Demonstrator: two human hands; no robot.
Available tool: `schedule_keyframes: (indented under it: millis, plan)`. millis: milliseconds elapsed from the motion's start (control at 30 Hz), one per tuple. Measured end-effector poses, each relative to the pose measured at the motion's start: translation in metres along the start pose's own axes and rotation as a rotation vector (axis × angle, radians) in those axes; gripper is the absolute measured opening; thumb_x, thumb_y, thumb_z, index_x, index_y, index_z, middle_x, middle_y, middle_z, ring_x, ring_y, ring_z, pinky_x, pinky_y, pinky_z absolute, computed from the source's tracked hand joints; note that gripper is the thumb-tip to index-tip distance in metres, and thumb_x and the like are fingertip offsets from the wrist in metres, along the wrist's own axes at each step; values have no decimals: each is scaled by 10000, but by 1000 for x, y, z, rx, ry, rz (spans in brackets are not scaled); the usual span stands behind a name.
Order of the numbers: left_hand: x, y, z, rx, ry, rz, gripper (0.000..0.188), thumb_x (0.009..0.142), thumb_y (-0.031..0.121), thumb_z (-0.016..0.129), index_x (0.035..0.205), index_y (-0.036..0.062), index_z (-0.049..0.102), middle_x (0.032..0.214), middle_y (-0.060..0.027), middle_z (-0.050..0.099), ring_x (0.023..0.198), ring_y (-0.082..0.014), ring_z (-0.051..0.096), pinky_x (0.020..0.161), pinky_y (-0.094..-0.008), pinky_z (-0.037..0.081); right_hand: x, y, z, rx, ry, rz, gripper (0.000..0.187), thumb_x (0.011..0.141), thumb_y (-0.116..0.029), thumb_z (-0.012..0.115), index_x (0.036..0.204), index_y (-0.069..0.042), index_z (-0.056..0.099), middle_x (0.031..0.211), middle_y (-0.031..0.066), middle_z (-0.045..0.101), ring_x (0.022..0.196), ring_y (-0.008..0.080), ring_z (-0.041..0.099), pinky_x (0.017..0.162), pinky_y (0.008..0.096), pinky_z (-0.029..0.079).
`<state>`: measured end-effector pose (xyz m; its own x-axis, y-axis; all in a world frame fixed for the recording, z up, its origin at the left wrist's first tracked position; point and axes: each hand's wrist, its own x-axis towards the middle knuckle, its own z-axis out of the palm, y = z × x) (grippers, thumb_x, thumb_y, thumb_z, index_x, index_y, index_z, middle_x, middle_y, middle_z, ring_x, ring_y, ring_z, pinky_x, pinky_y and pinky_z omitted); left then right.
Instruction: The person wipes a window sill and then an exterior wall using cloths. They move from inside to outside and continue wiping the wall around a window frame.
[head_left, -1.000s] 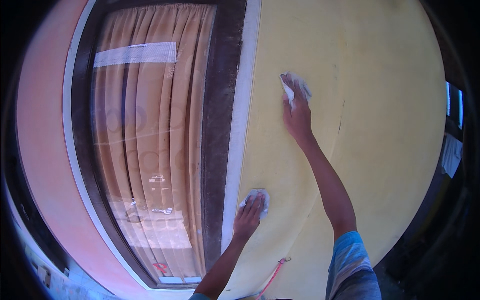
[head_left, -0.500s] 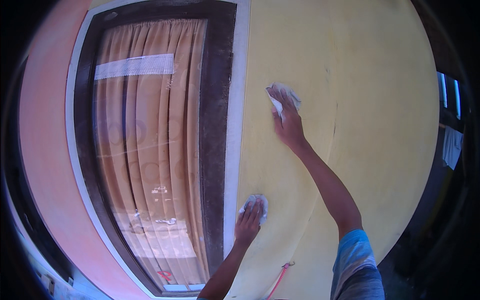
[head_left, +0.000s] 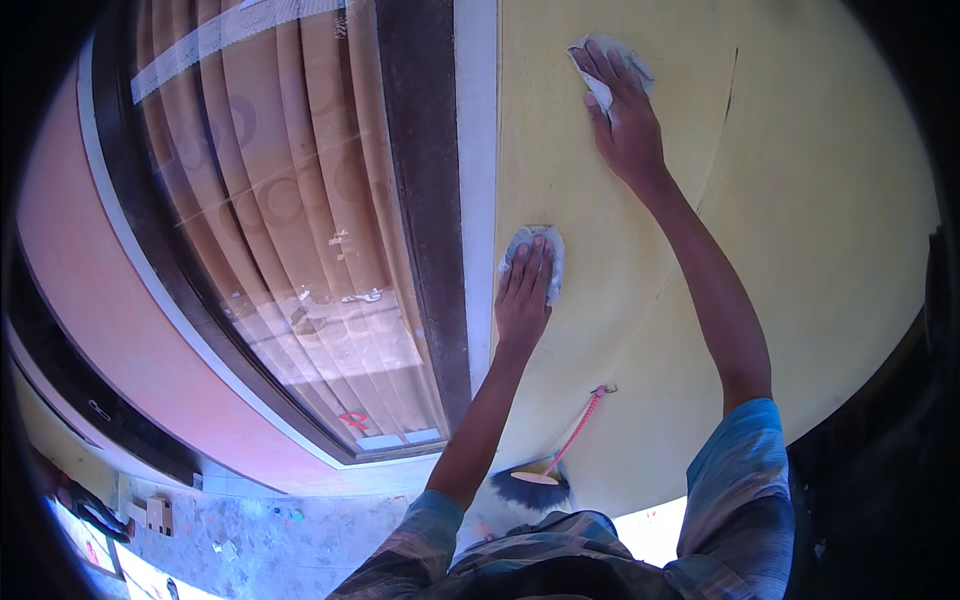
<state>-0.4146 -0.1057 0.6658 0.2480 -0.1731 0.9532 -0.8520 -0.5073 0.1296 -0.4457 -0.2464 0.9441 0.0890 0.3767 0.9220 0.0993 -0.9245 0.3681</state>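
Note:
My left hand point(head_left: 522, 300) lies against the yellow wall point(head_left: 800, 250) with its fingers stretched up over a crumpled whitish cloth point(head_left: 557, 280), pressing it to the surface beside the white window frame. Higher and further right, my right hand point(head_left: 632, 130) holds a second white cloth point(head_left: 640, 68) flat to the same wall, fingers extended and thumb apart. Both arms reach upward. Each cloth shows around the fingers; the palms hide the rest. A thin dark crack point(head_left: 732, 82) runs down the wall to the right of my right hand.
A window point(head_left: 280, 200) with a dark frame and orange-brown curtains stands at left. Below my hands, a broom point(head_left: 535, 480) with a pink twisted handle hangs from a hook point(head_left: 608, 388). The speckled floor point(head_left: 260, 540) holds small scattered items near a pink wall point(head_left: 130, 300).
The view has tilted downward, so my hands appear higher in the picture. The broom head, floor and my torso have come into view. Both hands still press the cloths against the wall.

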Motion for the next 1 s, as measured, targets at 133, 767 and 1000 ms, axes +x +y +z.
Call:
schedule_keyframes:
  millis: [133, 767, 1000]
  plan:
    - [-10, -1, 6, 39, 15, -28, 795, 731, -42, 671, 1486, 112, 478, 1551, -66, 448, 1447, -318, 389, 1187, -477, 283, 26, 20, -25, 29, 0, -22, 450, 1010, -205, 526, 1447, -109, 486, 1493, 131, 482, 1400, 370, 417, 1167, 459, 326]
    - [-28, 13, 26, 70, 115, -164, 549, 898, 84, 546, 1441, 12, 508, 1528, -175, 460, 1461, -424, 331, 1202, -555, 164, -32, 71, -44, 85, 136, 173, 440, 982, -120, 529, 1411, -27, 496, 1447, 203, 507, 1358, 413, 446, 1127, 497, 361]
    - [-41, 3, 42, 88, 180, -188, 519, 919, 107, 566, 1429, 21, 524, 1507, -163, 490, 1439, -425, 366, 1195, -554, 188, -137, 30, -14, 100, -38, 357, 484, 993, -145, 520, 1474, -166, 470, 1581, 42, 388, 1423, 386, 383, 1160, 519, 334]
